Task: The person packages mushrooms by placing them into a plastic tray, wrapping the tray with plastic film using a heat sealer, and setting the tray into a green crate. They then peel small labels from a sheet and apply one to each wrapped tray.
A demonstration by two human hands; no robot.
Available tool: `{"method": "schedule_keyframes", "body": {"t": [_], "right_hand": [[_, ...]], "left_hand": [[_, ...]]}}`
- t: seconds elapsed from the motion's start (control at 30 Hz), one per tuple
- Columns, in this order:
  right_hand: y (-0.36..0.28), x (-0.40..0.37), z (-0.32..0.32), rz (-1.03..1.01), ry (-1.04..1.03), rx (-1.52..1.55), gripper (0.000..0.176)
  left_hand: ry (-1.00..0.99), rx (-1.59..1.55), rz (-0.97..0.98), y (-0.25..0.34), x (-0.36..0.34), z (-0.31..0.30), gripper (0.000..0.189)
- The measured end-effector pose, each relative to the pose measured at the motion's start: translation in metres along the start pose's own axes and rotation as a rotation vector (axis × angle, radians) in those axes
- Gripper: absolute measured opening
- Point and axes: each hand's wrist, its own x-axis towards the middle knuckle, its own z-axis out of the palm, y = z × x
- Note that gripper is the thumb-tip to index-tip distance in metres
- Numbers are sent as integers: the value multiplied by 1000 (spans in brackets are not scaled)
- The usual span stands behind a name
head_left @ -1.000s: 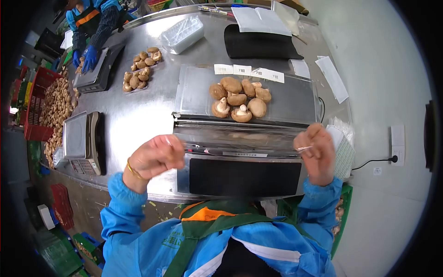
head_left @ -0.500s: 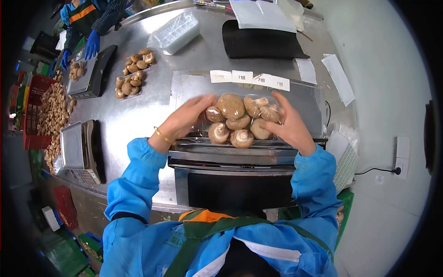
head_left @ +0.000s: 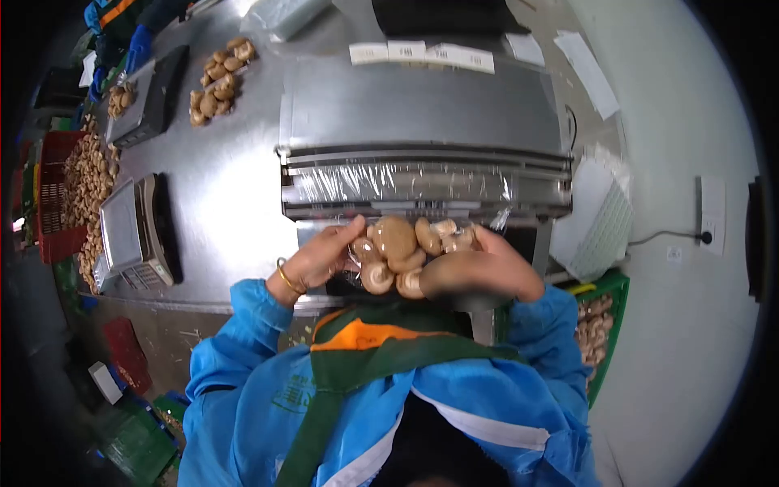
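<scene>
Between my two hands is a pack of brown mushrooms (head_left: 398,238) under clear film, held at the near side of the wrapping machine. My left hand (head_left: 322,258) grips the pack's left end, thumb on top. At the right end my right hand (head_left: 493,264) holds it, its lower part blurred. The wrapping machine (head_left: 422,158) has a roll of clear film (head_left: 406,187) across it, just beyond the pack. Any tray under the mushrooms is hard to make out.
Left of the machine are a scale (head_left: 130,227), a red crate (head_left: 57,195), loose mushrooms (head_left: 85,178) and two mushroom groups (head_left: 213,99). A co-worker's blue-gloved hand (head_left: 139,49) is near another scale (head_left: 150,97). A green crate (head_left: 621,325) stands at the right.
Both hands have brought the mushroom pack toward my body, off the machine's top plate to its near side. The film roll is now exposed. The camera view has shifted.
</scene>
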Motion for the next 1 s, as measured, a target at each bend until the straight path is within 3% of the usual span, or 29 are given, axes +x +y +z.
{"method": "schedule_keyframes", "body": {"t": [0.1,0.17,0.2,0.27,0.3,0.37,0.5,0.53,0.57,0.6,0.67,0.73,0.8,0.83,0.9,0.93,0.97,1.0], "right_hand": [[11,-25,12,93,-30,-29,39],[34,-39,24,166,186,-210,36],[42,-40,38,142,362,-115,31],[62,-38,53,-57,555,-179,24],[70,-37,55,-131,653,-170,21],[70,-40,53,-223,808,-95,16],[94,-74,32,-290,804,-167,15],[109,-84,32,-171,747,-232,17],[125,-87,34,-49,686,-295,19],[149,-81,38,-45,686,-292,19],[191,-60,45,32,529,-486,18],[166,-30,81,151,306,975,23],[159,8,107,-605,-482,1247,26],[166,10,112,-614,-476,1247,26],[183,9,124,25,-1486,2116,28],[188,4,130,512,-2018,2420,30],[173,-11,130,487,-2023,2420,30],[139,-37,125,143,-1421,2048,33]], "left_hand": [[5,-100,-106,-45,-12,-3,55],[234,48,-91,-69,-34,6,58],[233,48,-101,-77,-40,6,58],[477,580,108,-93,-53,5,55],[596,475,282,-113,-44,2,48],[620,391,282,-123,-49,-13,43],[657,175,183,-135,-67,-10,34],[663,147,104,-142,-68,-12,33],[712,243,2,-162,-55,-19,32],[621,431,27,-189,-43,-31,29],[465,504,155,-228,-4,-31,27],[51,-114,209,-210,33,4,23],[-104,-230,261,-197,45,38,22],[-136,-242,286,-192,44,53,21],[-62,-210,397,-184,29,80,20],[7,-179,467,-184,17,93,20],[83,-148,550,-183,6,105,19],[144,-120,622,-176,-4,112,19]]}}
